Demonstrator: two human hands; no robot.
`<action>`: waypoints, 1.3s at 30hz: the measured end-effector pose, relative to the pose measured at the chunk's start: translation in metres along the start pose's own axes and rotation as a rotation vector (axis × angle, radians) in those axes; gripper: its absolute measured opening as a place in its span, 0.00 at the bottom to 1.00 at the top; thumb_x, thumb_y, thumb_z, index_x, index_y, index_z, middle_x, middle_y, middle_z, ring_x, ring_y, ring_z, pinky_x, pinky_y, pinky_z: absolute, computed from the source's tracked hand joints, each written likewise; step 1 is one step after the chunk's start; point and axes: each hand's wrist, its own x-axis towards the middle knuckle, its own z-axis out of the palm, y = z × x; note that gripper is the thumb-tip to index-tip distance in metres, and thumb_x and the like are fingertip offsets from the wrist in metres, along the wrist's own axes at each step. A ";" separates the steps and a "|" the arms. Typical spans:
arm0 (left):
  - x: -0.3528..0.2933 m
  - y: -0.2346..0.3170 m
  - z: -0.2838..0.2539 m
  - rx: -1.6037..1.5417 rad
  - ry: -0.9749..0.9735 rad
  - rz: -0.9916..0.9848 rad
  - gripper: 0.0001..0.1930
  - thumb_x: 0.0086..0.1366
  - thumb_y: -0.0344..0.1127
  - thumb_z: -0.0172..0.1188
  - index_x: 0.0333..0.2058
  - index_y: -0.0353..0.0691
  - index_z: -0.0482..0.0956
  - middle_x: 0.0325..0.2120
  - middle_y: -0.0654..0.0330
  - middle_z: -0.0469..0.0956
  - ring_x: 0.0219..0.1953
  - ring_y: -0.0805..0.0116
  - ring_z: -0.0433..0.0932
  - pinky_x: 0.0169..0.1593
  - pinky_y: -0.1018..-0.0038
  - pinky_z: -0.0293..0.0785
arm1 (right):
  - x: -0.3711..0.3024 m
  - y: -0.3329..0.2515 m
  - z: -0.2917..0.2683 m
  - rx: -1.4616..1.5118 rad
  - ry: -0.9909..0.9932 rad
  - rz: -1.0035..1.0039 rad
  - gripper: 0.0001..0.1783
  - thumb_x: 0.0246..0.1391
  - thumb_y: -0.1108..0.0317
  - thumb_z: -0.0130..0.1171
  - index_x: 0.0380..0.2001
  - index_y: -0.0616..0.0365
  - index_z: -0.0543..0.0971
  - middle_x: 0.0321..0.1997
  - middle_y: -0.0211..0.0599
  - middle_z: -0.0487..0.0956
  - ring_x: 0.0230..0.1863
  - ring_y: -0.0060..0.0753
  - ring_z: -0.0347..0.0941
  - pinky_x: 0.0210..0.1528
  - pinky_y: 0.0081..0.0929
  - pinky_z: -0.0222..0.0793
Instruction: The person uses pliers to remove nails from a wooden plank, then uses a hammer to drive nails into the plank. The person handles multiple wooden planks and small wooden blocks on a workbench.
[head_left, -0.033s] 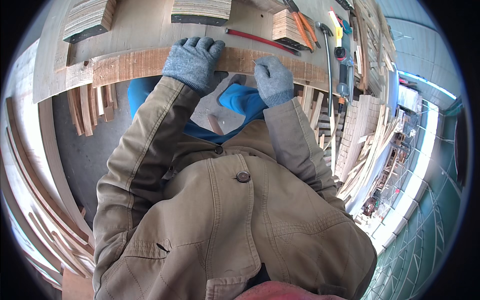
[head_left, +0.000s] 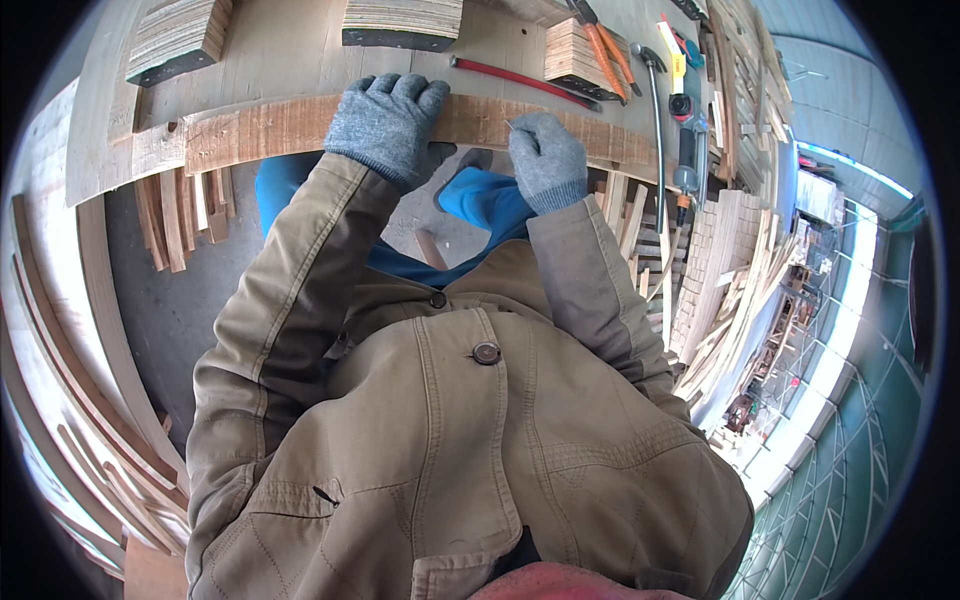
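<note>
My left hand (head_left: 382, 128), in a grey knit glove, lies over a long wooden board (head_left: 255, 132) along the near edge of the workbench (head_left: 285, 65). Its fingers bend over the board's far side and the thumb is hidden. My right hand (head_left: 547, 160), gloved alike, is closed in a pinch at the same board, farther right. A thin, nail-like piece (head_left: 510, 125) sticks out at its fingertips. Just beyond the hands lies a red bar (head_left: 520, 80). Orange-handled pliers (head_left: 606, 55) rest on a layered wood block (head_left: 575, 58) at the right.
Two more layered blocks, one at far left (head_left: 180, 38) and one in the middle (head_left: 402, 22), stand on the bench. A hammer-like tool (head_left: 657, 120) with a long dark shaft lies at the right, beside a screwdriver (head_left: 686, 165). Wood strips (head_left: 180, 215) are stacked under the bench.
</note>
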 end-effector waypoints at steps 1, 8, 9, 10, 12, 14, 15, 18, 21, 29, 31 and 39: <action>0.000 0.000 0.000 0.002 0.005 -0.002 0.36 0.53 0.58 0.73 0.59 0.50 0.76 0.55 0.58 0.78 0.60 0.55 0.74 0.65 0.55 0.68 | 0.000 0.001 0.000 0.014 -0.003 0.002 0.06 0.60 0.65 0.62 0.39 0.51 0.82 0.31 0.46 0.86 0.36 0.49 0.85 0.40 0.44 0.80; 0.000 0.000 0.003 -0.012 0.031 -0.003 0.37 0.51 0.57 0.74 0.58 0.50 0.77 0.54 0.58 0.78 0.59 0.54 0.75 0.64 0.54 0.69 | -0.002 0.008 0.002 -0.008 0.033 -0.052 0.06 0.60 0.65 0.62 0.39 0.52 0.82 0.31 0.46 0.85 0.36 0.49 0.85 0.40 0.43 0.80; 0.001 0.000 0.003 -0.012 0.034 -0.001 0.37 0.51 0.57 0.74 0.58 0.50 0.77 0.54 0.58 0.78 0.59 0.54 0.75 0.64 0.54 0.69 | -0.002 0.008 0.003 0.000 0.037 -0.052 0.06 0.60 0.65 0.62 0.39 0.52 0.82 0.31 0.46 0.85 0.36 0.49 0.85 0.40 0.43 0.80; 0.001 0.001 0.003 -0.008 0.034 -0.001 0.37 0.51 0.57 0.74 0.58 0.50 0.77 0.54 0.58 0.78 0.59 0.53 0.75 0.64 0.54 0.69 | -0.002 0.009 0.003 0.012 0.045 -0.059 0.06 0.60 0.65 0.62 0.39 0.52 0.82 0.31 0.47 0.85 0.36 0.49 0.85 0.40 0.43 0.80; 0.001 0.001 0.003 -0.001 0.031 -0.002 0.37 0.51 0.57 0.74 0.58 0.50 0.77 0.54 0.58 0.78 0.59 0.53 0.75 0.64 0.53 0.69 | -0.004 0.010 0.004 0.074 0.024 -0.017 0.06 0.60 0.68 0.62 0.40 0.56 0.82 0.33 0.44 0.85 0.34 0.40 0.84 0.39 0.36 0.78; 0.001 0.001 0.003 0.006 0.024 -0.005 0.37 0.51 0.56 0.75 0.58 0.50 0.77 0.54 0.58 0.78 0.59 0.53 0.75 0.64 0.53 0.69 | -0.004 0.012 0.005 0.136 0.014 0.006 0.07 0.60 0.70 0.63 0.41 0.57 0.82 0.33 0.42 0.84 0.33 0.34 0.82 0.38 0.32 0.77; 0.001 0.001 0.003 -0.002 0.026 -0.007 0.37 0.51 0.56 0.75 0.58 0.50 0.77 0.54 0.58 0.78 0.59 0.53 0.75 0.64 0.53 0.69 | -0.004 0.012 0.005 0.164 0.011 0.010 0.07 0.60 0.70 0.63 0.41 0.58 0.82 0.33 0.42 0.84 0.33 0.33 0.82 0.38 0.31 0.77; 0.001 0.002 0.003 -0.008 0.022 -0.014 0.37 0.51 0.56 0.75 0.59 0.50 0.76 0.55 0.58 0.78 0.59 0.53 0.75 0.64 0.53 0.69 | -0.004 0.013 0.004 0.191 0.012 0.004 0.07 0.61 0.70 0.63 0.41 0.58 0.82 0.33 0.41 0.84 0.33 0.31 0.81 0.38 0.30 0.77; 0.001 0.002 0.002 -0.004 0.018 -0.017 0.37 0.51 0.57 0.75 0.59 0.51 0.76 0.55 0.58 0.77 0.60 0.53 0.75 0.64 0.53 0.69 | -0.004 0.012 0.003 0.165 0.026 -0.002 0.06 0.61 0.68 0.63 0.39 0.56 0.82 0.31 0.43 0.85 0.32 0.39 0.84 0.37 0.35 0.79; 0.001 0.002 0.002 0.003 -0.012 -0.019 0.38 0.51 0.57 0.75 0.59 0.52 0.76 0.56 0.58 0.77 0.60 0.53 0.74 0.63 0.53 0.69 | -0.004 0.011 0.004 0.170 0.030 0.011 0.05 0.61 0.66 0.63 0.38 0.54 0.82 0.30 0.44 0.85 0.32 0.43 0.86 0.37 0.38 0.80; 0.001 0.003 0.002 0.003 -0.005 -0.021 0.38 0.51 0.57 0.75 0.59 0.52 0.75 0.56 0.58 0.77 0.60 0.53 0.74 0.63 0.53 0.69 | -0.004 0.011 0.004 0.184 0.031 0.013 0.06 0.60 0.66 0.63 0.38 0.54 0.83 0.30 0.44 0.85 0.32 0.44 0.86 0.38 0.38 0.80; 0.001 0.004 0.000 0.005 -0.025 -0.027 0.37 0.52 0.57 0.74 0.60 0.51 0.76 0.56 0.58 0.77 0.60 0.53 0.74 0.64 0.53 0.69 | -0.002 0.010 0.003 0.100 0.028 0.008 0.06 0.60 0.66 0.62 0.38 0.54 0.83 0.30 0.46 0.85 0.34 0.47 0.85 0.39 0.41 0.80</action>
